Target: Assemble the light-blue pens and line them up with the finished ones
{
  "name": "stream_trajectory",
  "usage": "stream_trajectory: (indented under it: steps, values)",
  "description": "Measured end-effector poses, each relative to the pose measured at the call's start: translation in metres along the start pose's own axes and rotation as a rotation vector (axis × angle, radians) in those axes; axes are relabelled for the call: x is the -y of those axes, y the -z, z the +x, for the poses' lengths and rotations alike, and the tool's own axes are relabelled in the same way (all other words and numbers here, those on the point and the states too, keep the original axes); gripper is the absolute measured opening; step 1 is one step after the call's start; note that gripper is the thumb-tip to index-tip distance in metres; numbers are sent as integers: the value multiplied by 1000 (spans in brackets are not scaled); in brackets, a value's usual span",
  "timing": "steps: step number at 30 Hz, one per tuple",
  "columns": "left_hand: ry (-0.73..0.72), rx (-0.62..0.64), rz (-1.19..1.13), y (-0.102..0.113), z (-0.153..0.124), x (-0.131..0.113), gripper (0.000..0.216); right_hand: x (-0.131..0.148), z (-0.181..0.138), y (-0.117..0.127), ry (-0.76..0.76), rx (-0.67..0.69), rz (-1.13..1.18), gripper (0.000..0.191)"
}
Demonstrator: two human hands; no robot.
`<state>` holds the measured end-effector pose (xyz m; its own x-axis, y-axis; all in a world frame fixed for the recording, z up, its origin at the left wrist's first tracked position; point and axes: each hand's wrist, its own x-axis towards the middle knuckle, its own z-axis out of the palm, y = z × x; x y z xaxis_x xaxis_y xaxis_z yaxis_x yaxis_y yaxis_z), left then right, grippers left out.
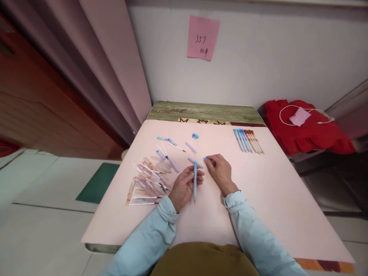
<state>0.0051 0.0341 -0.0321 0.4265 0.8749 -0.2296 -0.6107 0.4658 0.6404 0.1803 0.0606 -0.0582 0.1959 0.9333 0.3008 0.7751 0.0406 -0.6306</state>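
Pens partly sorted: one neat row laid out, a heap still waiting

The left hand (184, 188) is closed around a blue pen (195, 184) near the middle of the pink worktop (273, 199), while the right hand (220, 170) pinches a small blue piece (206, 158) just beyond it, low over the surface. A tidy row of pens (248, 141), blue and orange, lies side by side at the far right and looks finished. At the left a heap of pink parts (148, 184) sits untouched, with loose barrels and refills (172, 151) between it and the hands. Going by the heap against the row, most of the work seems left
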Motion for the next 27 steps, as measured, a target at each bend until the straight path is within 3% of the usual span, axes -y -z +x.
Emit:
stream_trajectory:
  steps: [9, 18, 27]
  values:
    - [38, -94, -15, 4, 1, -3, 31, -2, 0, 0, -145, -45, 150, 23]
    - [-3, -68, 5, 2, 0, -6, 45, -6, 2, -2, -126, -82, 230, 26]
    - [-3, -67, 5, 1, -1, -6, 49, -3, 3, -1, -112, -42, 124, 26]
